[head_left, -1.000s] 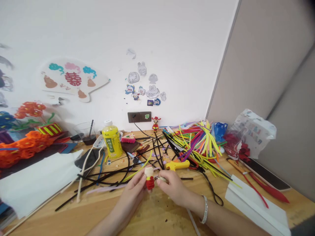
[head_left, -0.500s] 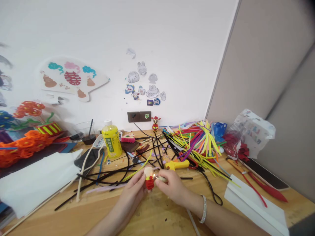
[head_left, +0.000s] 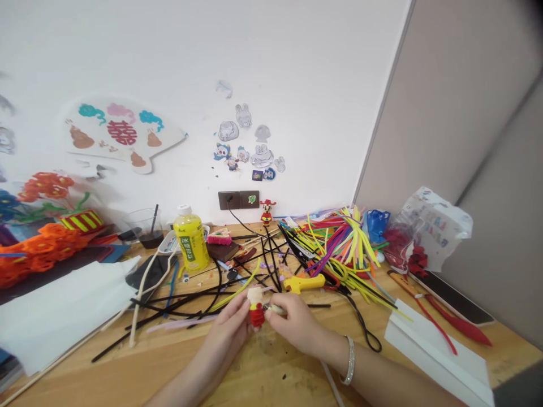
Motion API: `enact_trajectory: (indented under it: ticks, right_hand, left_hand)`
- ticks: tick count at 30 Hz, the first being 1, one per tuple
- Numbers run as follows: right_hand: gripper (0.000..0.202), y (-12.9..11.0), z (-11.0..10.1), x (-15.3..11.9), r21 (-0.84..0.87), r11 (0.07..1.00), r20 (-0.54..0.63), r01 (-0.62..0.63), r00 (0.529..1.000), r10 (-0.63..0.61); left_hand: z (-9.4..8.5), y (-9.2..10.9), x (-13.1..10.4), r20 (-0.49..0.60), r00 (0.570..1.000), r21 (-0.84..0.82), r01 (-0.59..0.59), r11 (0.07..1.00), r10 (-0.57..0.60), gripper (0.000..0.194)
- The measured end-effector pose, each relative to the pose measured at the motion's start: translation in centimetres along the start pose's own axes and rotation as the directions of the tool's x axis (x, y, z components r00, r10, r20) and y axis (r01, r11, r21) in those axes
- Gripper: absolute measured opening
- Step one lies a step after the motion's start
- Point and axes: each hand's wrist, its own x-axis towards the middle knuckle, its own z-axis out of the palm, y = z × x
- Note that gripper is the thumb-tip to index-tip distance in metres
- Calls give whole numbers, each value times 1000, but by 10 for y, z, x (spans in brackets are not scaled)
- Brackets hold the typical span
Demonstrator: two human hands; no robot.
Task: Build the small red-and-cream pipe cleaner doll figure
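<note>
My left hand [head_left: 234, 316] is closed around a small fuzzy figure [head_left: 257, 315], cream on top, yellow in the middle and red below. It appears to be made of pipe cleaners. A pale lighter [head_left: 278, 310] is gripped in my right hand [head_left: 294, 322], its metal tip close to the figure's right side. No flame shows at the tip. Just beyond the hands lie a yellow glue gun [head_left: 304, 282] and a lilac strip [head_left: 182, 323]. Black pipe cleaners [head_left: 178, 308] are strewn behind my left hand.
A yellow drink bottle [head_left: 192, 240] stands back left, near a cup of dark liquid [head_left: 148, 232]. Coloured pipe cleaners [head_left: 339, 237] are heaped back right. A finished red figure [head_left: 266, 212] stands by the wall. White paper [head_left: 436, 350] and a phone [head_left: 458, 299] lie at right.
The small flame at the lighter's tip has gone out. Both hands keep nearly the same place, with the figure and lighter still in them. The view has shifted slightly.
</note>
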Motion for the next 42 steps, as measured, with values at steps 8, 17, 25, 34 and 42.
enact_trajectory:
  ticks: [8,17,25,34,42]
  right_hand:
    - [24,1,-1,-1,60,998,-56,11,998,-7]
    - [24,0,-4,3,371,928,-26,31,999,-23]
    - [25,5,5,2,460,887,29,-33,999,22]
    - [26,9,7,6,581,810,-4,-85,994,107]
    - [24,6,5,3,664,744,22,-79,996,86]
  left_hand:
    - [-4,0,3,-28,1000,27,7,1000,-6,37]
    - [0,2,1,-24,998,117,63,991,-61,31]
    - [-2,0,4,16,998,108,61,992,-63,40]
    - [-14,-4,11,17,984,446,-167,880,178,35]
    - [-11,-4,9,39,990,393,-139,909,134,38]
